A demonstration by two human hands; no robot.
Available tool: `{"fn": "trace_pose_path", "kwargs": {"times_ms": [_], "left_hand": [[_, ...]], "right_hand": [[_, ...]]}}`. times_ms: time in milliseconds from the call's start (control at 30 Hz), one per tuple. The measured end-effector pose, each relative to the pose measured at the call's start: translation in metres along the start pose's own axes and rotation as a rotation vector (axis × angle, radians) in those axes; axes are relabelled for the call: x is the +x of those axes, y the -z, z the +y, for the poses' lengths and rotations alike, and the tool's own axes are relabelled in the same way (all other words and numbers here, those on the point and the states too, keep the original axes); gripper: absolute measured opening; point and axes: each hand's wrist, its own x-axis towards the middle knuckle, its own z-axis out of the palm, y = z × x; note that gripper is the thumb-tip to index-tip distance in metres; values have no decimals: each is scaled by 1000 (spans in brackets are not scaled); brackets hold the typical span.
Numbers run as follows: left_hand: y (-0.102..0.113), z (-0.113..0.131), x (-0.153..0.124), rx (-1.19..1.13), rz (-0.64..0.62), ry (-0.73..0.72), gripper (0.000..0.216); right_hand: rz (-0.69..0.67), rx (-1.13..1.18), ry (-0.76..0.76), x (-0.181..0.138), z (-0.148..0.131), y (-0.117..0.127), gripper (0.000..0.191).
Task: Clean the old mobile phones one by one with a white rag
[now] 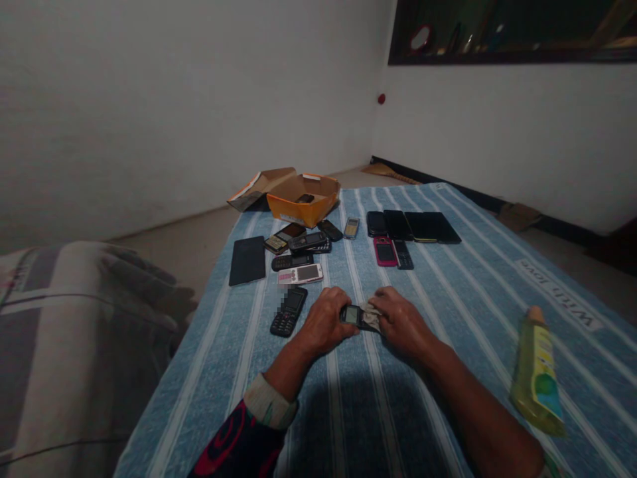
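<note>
My left hand (pixel 326 315) grips one end of a small dark mobile phone (pixel 351 315), its pale screen facing up. A crumpled light cloth (pixel 371 314) is pinched in my right hand (pixel 398 318) and pressed against the other end of that phone, covering its keypad. Left of my left hand lies a black keypad phone (pixel 292 309), partly blurred by square blocks. Beyond it are a white and pink phone (pixel 301 273) and a pile of dark phones (pixel 307 240). Past my right hand, a pink-framed phone (pixel 385 251) lies beside a slim black keypad phone (pixel 403 255).
A striped blue cloth (pixel 318 425) covers the table. At the back stands an open orange box (pixel 298 211) with a phone inside. Dark flat devices (pixel 432 227) lie back right, and a black tablet (pixel 247 260) back left. A yellow-green bottle (pixel 538 378) is at the right.
</note>
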Motion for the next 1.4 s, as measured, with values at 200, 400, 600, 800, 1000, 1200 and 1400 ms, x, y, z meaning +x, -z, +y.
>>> {"fn": "trace_pose_path", "kwargs": {"times_ms": [200, 400, 600, 800, 1000, 1200, 1400], "left_hand": [[1, 3, -1, -12, 2, 8, 30], [1, 1, -1, -19, 7, -18, 30], [0, 0, -1, -24, -2, -22, 31], [0, -1, -1, -36, 14, -31, 29], [-1, -2, -1, -18, 24, -34, 30], [-4, -5, 0, -14, 48, -45, 31], [-6, -4, 1, 15, 82, -37, 26]], "right_hand": [[-56, -128, 74, 3, -4, -1, 25], [99, -353, 290, -20, -9, -21, 17], [142, -384, 273, -13, -8, -20, 16], [147, -421, 302, -20, -11, -22, 18], [147, -437, 262, -15, -11, -19, 14], [132, -448, 235, -17, -15, -17, 12], [137, -325, 79, -35, -4, -3, 23]]}}
